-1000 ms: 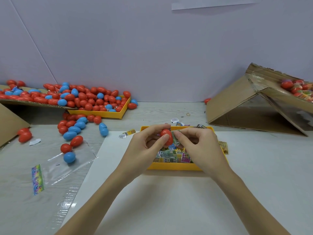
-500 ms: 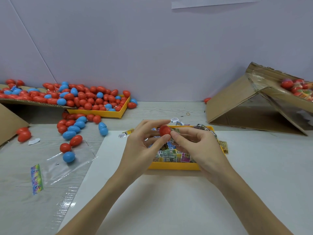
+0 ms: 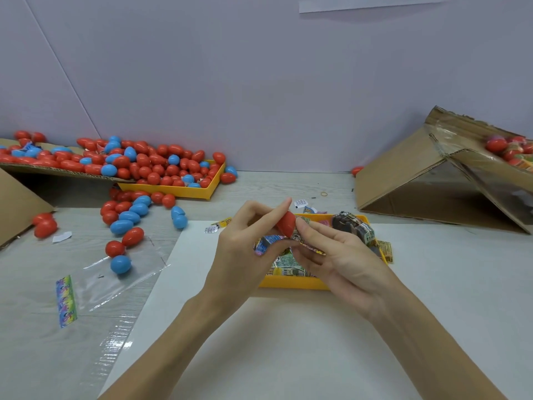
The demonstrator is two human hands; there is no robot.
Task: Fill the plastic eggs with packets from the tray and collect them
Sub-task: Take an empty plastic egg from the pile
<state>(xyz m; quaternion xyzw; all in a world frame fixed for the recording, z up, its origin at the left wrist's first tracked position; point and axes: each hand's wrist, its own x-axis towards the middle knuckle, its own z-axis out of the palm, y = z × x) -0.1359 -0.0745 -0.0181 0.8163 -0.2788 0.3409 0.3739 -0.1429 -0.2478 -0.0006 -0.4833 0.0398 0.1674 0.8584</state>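
Observation:
My left hand (image 3: 242, 249) pinches a red plastic egg (image 3: 286, 223) between thumb and fingers, just above the yellow packet tray (image 3: 291, 282). My right hand (image 3: 337, 255) meets it from the right, its fingertips against the egg's lower end, where a small printed packet (image 3: 310, 247) shows between the fingers. The tray holds several colourful packets (image 3: 288, 265), partly hidden by both hands.
Many red and blue eggs (image 3: 150, 168) heap on a second yellow tray (image 3: 184, 193) and cardboard at back left, and more lie loose on the table. A clear plastic bag (image 3: 115, 278) lies at left. A tilted cardboard box (image 3: 427, 180) holding eggs stands at right.
Both hands have lifted slightly above the tray. The egg has turned in my left fingers and shows longer now. My right fingers have slid to its lower end.

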